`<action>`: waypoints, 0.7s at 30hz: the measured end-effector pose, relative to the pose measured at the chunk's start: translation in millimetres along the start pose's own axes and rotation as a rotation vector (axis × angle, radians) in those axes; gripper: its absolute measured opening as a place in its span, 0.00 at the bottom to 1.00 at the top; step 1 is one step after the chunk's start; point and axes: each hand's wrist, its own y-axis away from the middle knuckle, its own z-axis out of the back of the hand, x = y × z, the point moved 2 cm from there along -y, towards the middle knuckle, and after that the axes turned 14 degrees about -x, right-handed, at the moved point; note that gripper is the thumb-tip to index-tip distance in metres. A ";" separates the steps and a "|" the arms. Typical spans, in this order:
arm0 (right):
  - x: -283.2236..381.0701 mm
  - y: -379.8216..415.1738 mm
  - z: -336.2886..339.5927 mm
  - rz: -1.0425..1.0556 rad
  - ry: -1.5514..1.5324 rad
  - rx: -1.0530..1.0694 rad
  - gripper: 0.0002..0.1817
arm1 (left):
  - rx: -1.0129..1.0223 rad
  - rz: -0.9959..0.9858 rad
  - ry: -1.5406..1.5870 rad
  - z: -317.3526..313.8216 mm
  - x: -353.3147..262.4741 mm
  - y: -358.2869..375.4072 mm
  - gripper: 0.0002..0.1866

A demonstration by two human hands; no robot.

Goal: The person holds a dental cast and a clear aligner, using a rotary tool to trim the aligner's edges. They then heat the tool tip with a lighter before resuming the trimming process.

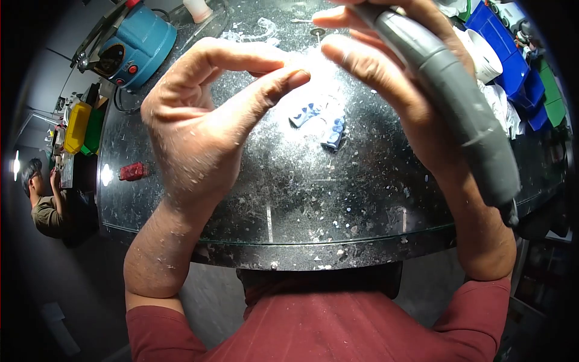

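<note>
On the counter (313,199), what may be two dental casts (319,123) lie below my raised hands; a machine (136,45) sits far left, bins (518,66) far right.

Your right hand (416,72) grips a grey rotary handpiece (458,102), slanting down to the right; your left fingertips (289,75) pinch something washed out by glare.

I get one view only, from a camera on the person's head, facing forward and down. It sits very close to both raised hands, which fill the upper frame. Below them lies the dusty black glass-topped surface (338,199), its near edge and the red-sleeved forearms at bottom. Wide fisheye lens; corners dark.
</note>
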 end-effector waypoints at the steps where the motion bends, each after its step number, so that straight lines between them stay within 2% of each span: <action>1: -4.1 -1.7 0.6 0.026 -0.032 0.023 0.18 | -0.002 0.071 0.139 0.7 7.4 -1.2 0.09; 2: -7.8 -3.4 0.6 0.052 -0.064 0.046 0.18 | -0.004 0.060 0.141 0.3 10.2 -1.8 0.09; 5: -16.8 -5.1 -2.7 0.128 -0.162 0.122 0.19 | -0.046 0.255 0.224 -2.5 11.7 -3.6 0.08; 8: -24.7 -2.4 -5.8 0.197 -0.254 0.194 0.22 | -0.044 0.242 0.228 -2.8 10.3 -2.9 0.07; 10: -26.3 0.9 -11.3 0.235 -0.323 0.141 0.22 | -0.021 0.192 0.196 -5.1 6.7 -2.4 0.08; 12: -26.6 1.4 -9.7 0.256 -0.254 0.150 0.22 | -0.060 0.021 0.057 -10.6 -5.0 -3.4 0.11; 14: -25.2 0.7 -10.1 0.346 -0.265 0.127 0.21 | 0.032 -0.203 -0.149 -7.9 -7.0 -1.6 0.19; 16: -22.3 1.7 -9.1 0.346 -0.226 0.106 0.19 | -0.047 -0.239 -0.192 -6.8 -6.1 -1.9 0.13; 20: -20.2 3.0 -7.1 0.496 -0.031 0.050 0.17 | -0.048 -0.269 -0.253 -3.5 -7.0 -0.9 0.10; 21: -20.4 3.3 -6.8 0.487 0.007 0.046 0.16 | -0.013 -0.189 -0.251 -3.1 -7.7 -0.6 0.10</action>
